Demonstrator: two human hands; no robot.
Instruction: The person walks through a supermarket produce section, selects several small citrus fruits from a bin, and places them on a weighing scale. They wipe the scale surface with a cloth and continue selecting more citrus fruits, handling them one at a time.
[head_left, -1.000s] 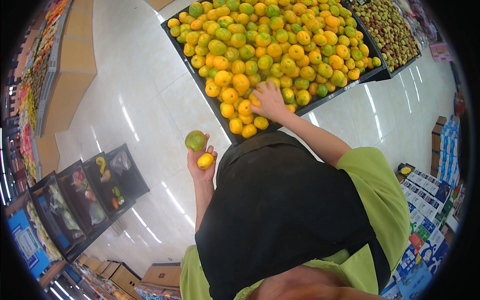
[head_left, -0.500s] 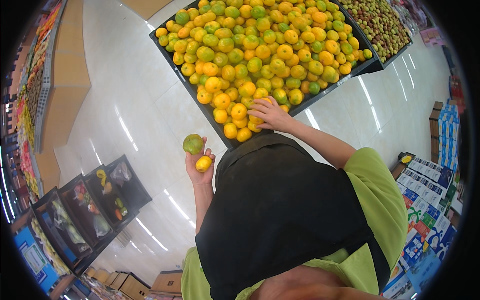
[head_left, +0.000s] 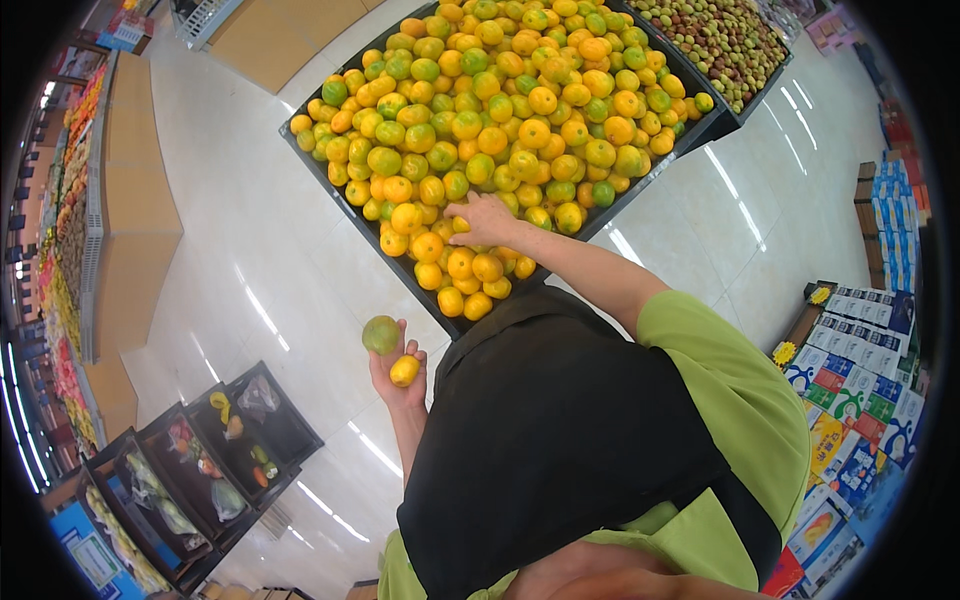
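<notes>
I saw left hand (head_left: pixel 400 392) gripping green fruit (head_left: pixel 380 335), yellow fruit (head_left: pixel 404 372); right hand (head_left: pixel 487 220) among oranges (head_left: pixel 534 133) near bin's (head_left: pixel 412 280) near corner, grip unclear.

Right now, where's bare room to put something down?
Floor shows bare between the black bin and the dark crates, and a second patch between the bin and the boxes. The bin's crowded: fruit surrounds the right hand.

Oranges (head_left: pixel 500 125) fill the bin (head_left: pixel 722 123) before the person, the right hand (head_left: pixel 484 218) among them. Small fruit (head_left: pixel 710 45) lies in another bin behind, rightward. Left hand (head_left: pixel 386 377) and its two fruits (head_left: pixel 381 335) are left of the near corner. Crates (head_left: pixel 287 428) stand farther left, boxes (head_left: pixel 850 400) right.
</notes>
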